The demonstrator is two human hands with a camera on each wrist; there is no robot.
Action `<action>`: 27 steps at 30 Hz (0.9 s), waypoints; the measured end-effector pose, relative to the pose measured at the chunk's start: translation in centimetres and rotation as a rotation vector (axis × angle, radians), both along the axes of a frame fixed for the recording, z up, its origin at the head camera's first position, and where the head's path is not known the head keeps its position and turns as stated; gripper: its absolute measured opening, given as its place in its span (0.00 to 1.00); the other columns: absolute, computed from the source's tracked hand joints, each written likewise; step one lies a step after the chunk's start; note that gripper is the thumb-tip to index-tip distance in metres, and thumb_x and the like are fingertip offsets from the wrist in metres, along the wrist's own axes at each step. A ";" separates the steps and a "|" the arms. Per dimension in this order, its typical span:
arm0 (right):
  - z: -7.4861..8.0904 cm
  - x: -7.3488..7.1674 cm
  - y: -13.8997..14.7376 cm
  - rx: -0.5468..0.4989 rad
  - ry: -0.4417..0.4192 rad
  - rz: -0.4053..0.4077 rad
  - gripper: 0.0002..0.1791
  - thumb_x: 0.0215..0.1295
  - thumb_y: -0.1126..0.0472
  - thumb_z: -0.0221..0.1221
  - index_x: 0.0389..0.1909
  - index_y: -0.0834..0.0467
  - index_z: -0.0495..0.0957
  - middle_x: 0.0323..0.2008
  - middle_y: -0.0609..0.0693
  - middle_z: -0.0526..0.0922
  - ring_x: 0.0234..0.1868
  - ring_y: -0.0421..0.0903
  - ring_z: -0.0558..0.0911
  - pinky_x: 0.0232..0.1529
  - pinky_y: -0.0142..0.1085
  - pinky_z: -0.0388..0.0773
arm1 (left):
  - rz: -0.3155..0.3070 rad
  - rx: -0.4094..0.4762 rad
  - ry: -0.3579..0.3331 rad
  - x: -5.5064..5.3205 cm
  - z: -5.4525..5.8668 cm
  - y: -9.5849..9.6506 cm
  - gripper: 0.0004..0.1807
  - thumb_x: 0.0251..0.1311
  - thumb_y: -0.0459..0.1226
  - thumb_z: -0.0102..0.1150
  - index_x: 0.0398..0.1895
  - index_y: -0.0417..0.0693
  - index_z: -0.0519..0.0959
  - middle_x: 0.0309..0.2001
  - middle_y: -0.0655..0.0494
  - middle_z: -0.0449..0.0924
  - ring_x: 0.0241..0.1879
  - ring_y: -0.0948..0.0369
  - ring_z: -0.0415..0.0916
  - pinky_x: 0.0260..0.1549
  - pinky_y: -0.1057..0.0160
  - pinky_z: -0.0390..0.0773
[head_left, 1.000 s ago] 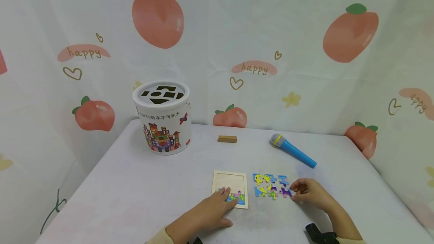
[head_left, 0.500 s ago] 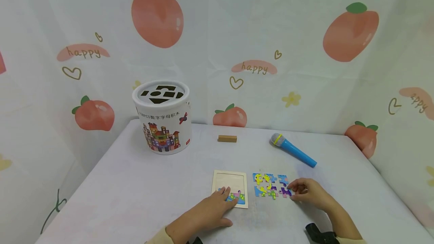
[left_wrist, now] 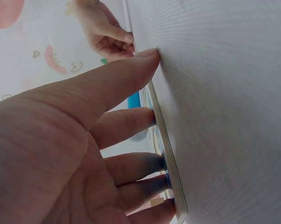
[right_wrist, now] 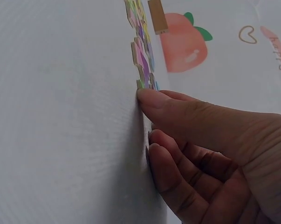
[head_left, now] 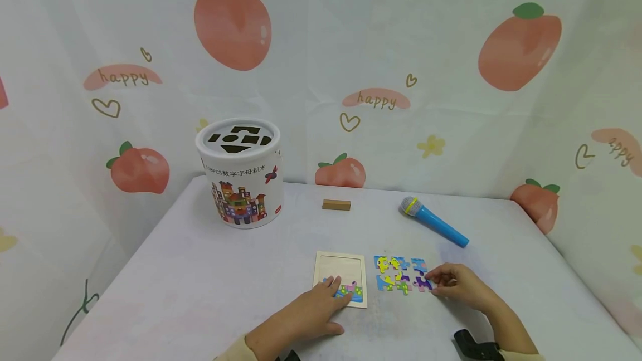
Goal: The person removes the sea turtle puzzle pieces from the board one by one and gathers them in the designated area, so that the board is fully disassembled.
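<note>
My left hand [head_left: 318, 302] rests with spread fingers on the lower part of a wooden puzzle tray [head_left: 340, 255]. In the left wrist view its fingertips [left_wrist: 147, 119] press along the tray's edge. A colourful strip of fitted pieces [head_left: 357, 293] shows in the bottom of the tray, partly under the hand. Right of the tray, several loose puzzle pieces [head_left: 386, 283] lie in two rows. My right hand [head_left: 458, 284] pinches the rightmost purple puzzle piece [head_left: 422, 282] at its right edge between thumb and index finger; its other fingers are curled.
A blue toy microphone [head_left: 438, 226] lies behind the pieces to the right. A small wooden block [head_left: 336, 205] is farther back, and a white bucket [head_left: 243, 183] with shape holes in its lid stands at the back left. A fruit-printed cloth [head_left: 301, 43] hangs behind the table.
My right index fingertip has shifted slightly left over the purple puzzle piece. The left hand and the tray have stayed in place.
</note>
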State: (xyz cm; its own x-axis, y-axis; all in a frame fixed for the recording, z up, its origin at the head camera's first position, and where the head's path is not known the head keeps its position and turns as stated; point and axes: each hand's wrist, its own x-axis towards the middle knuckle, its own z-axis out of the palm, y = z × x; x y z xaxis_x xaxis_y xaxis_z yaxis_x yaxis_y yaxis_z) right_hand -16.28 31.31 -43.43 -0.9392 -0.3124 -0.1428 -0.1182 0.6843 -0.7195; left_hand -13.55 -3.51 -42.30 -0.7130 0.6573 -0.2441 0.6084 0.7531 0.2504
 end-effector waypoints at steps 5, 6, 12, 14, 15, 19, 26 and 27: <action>0.0 0.0 0.1 0.007 0.006 0.004 0.17 0.53 0.61 0.66 0.42 0.66 0.80 0.31 0.51 0.78 0.30 0.34 0.71 0.30 0.26 0.73 | 0.002 0.000 -0.005 0.0 0.0 0.0 0.35 0.55 0.56 0.57 0.67 0.62 0.65 0.71 0.50 0.57 0.71 0.53 0.54 0.66 0.56 0.62; 0.0 0.0 0.1 0.006 0.002 0.004 0.18 0.53 0.61 0.66 0.42 0.66 0.80 0.31 0.51 0.77 0.30 0.34 0.71 0.29 0.26 0.73 | 0.002 0.000 -0.007 0.0 0.0 0.1 0.35 0.55 0.56 0.57 0.67 0.62 0.65 0.71 0.50 0.57 0.71 0.53 0.53 0.66 0.56 0.62; 0.9 0.3 0.3 0.000 -0.027 0.002 0.20 0.53 0.59 0.66 0.44 0.67 0.80 0.33 0.52 0.79 0.31 0.36 0.73 0.31 0.27 0.75 | -0.001 0.009 -0.023 0.0 0.3 0.1 0.35 0.55 0.57 0.57 0.66 0.62 0.65 0.71 0.49 0.57 0.71 0.52 0.53 0.66 0.55 0.62; 1.3 0.3 0.2 -0.003 -0.018 -0.002 0.20 0.53 0.59 0.66 0.44 0.67 0.79 0.33 0.52 0.80 0.32 0.35 0.74 0.32 0.27 0.76 | 0.008 0.015 -0.041 -0.1 0.5 0.0 0.34 0.54 0.57 0.58 0.66 0.63 0.66 0.71 0.49 0.57 0.71 0.53 0.53 0.65 0.54 0.63; 1.4 0.3 0.1 -0.005 -0.009 -0.002 0.19 0.54 0.59 0.66 0.44 0.67 0.79 0.33 0.52 0.80 0.32 0.35 0.74 0.33 0.27 0.76 | 0.012 0.015 -0.052 -0.2 0.5 0.0 0.34 0.54 0.57 0.58 0.66 0.63 0.66 0.71 0.49 0.57 0.71 0.53 0.53 0.65 0.54 0.64; 1.9 -0.1 -1.1 0.014 0.032 -0.019 0.19 0.53 0.59 0.66 0.43 0.67 0.79 0.35 0.52 0.81 0.34 0.37 0.75 0.35 0.26 0.77 | 0.041 0.046 -0.073 -0.4 0.8 -0.2 0.33 0.53 0.56 0.59 0.64 0.60 0.69 0.69 0.52 0.60 0.70 0.55 0.57 0.64 0.55 0.65; 2.6 -1.7 -5.2 -0.008 0.114 0.037 0.17 0.53 0.61 0.66 0.42 0.66 0.80 0.38 0.55 0.82 0.38 0.45 0.78 0.38 0.28 0.79 | 0.076 0.156 -0.102 -1.4 1.0 -1.1 0.31 0.55 0.54 0.60 0.62 0.58 0.71 0.67 0.56 0.65 0.67 0.58 0.63 0.63 0.56 0.66; 2.7 -2.0 -5.8 -0.014 0.120 0.055 0.17 0.53 0.61 0.66 0.41 0.66 0.80 0.38 0.56 0.81 0.37 0.45 0.78 0.38 0.28 0.79 | 0.079 0.174 -0.111 -1.6 1.0 -1.3 0.31 0.55 0.54 0.59 0.62 0.58 0.71 0.67 0.56 0.65 0.67 0.58 0.63 0.63 0.55 0.66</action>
State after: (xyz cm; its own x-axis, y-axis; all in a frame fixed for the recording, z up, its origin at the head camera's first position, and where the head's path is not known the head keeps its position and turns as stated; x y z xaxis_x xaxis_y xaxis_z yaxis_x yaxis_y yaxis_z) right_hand -18.28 25.51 -40.76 -0.9306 -0.3650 -0.0258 -0.2411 0.6647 -0.7071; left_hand -15.19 -4.82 -41.31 -0.7388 0.6397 -0.2118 0.5107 0.7366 0.4434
